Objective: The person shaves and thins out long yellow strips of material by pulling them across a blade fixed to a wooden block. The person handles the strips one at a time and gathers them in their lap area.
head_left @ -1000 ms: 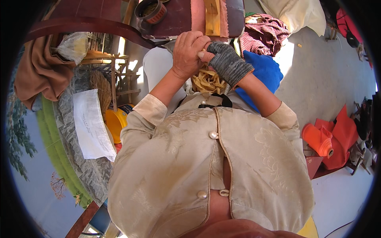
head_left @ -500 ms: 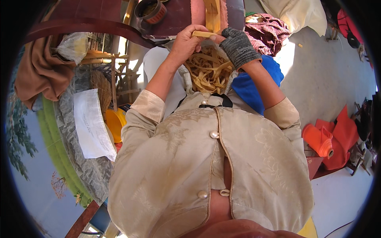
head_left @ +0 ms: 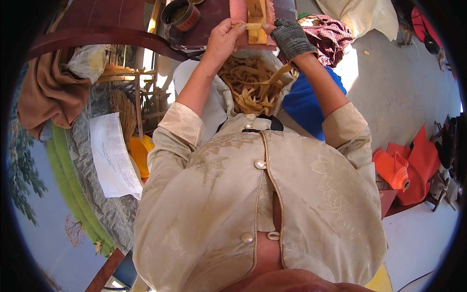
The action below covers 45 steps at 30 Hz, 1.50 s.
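Yellowish strip (head_left: 254, 26) — crosswise between fingertips (head_left: 239, 28) of left hand (head_left: 223, 40) and right hand (head_left: 289, 39)

a draped brown cloth (head_left: 51, 92) fills the upper left — below it, a flat white cloth (head_left: 111, 151) near a brown straw broom (head_left: 124, 111). crumpled red-and-white checked cloth (head_left: 333, 41), upper right — bright orange cylindrical object (head_left: 391, 171), middle right.

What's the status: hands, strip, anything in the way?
Left hand and gloved right hand pinching pale strip between them. Wooden block behind strip in view, contact unclear. Curled strips heaped below.
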{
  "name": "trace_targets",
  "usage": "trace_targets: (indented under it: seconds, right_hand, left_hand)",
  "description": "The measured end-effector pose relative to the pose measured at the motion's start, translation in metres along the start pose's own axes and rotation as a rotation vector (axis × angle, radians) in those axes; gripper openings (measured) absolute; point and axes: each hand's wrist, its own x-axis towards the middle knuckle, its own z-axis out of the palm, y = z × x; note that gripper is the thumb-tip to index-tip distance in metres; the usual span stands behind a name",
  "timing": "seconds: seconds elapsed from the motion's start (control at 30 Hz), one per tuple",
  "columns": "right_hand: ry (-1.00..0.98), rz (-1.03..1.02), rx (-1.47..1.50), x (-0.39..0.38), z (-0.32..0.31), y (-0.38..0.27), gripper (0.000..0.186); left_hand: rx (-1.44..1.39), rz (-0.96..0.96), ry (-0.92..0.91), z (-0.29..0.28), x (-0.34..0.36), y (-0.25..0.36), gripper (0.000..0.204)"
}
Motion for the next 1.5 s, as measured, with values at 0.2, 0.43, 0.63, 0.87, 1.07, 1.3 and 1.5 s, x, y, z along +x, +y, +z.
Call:
trace_targets:
  seconds: [0.2, 0.43, 0.63, 0.87, 1.07, 1.3, 1.5]
  right_hand:
    - [0.296, -0.222, 0.004, 0.012, 0.010, 0.010, 0.036]
    - [-0.059, -0.251, -0.573, 0.012, 0.049, 0.046, 0.018]
    - [0.371, -0.123, 0.179, -0.034, 0.019, -0.009, 0.022]
    - [0.297, -0.472, 0.330, -0.066, 0.027, -0.046, 0.023]
    - [0.123, -0.091, 0.686, -0.064, 0.032, -0.049, 0.027]
    - [0.314, -0.110, 0.649, -0.051, 0.040, -0.034, 0.024]
    - [-0.148, 0.254, 1.126, -0.056, 0.013, -0.055, 0.028]
  left_hand:
    - [0.183, -0.010, 0.061, 0.002, 0.018, 0.002, 0.018]
    - [0.782, 0.070, 0.092, 0.001, 0.019, -0.025, 0.025]
    - [0.334, -0.047, -0.045, 0.007, -0.036, -0.015, 0.041]
    - [-0.724, -0.423, -0.179, 0.025, -0.069, -0.010, 0.033]
    - [-0.839, -0.522, -0.217, 0.013, -0.062, -0.034, 0.023]
    - [0.361, 0.190, 0.042, 0.026, -0.075, 0.009, 0.015]
    - [0.575, 0.816, 0.319, 0.022, -0.070, 0.023, 0.024]
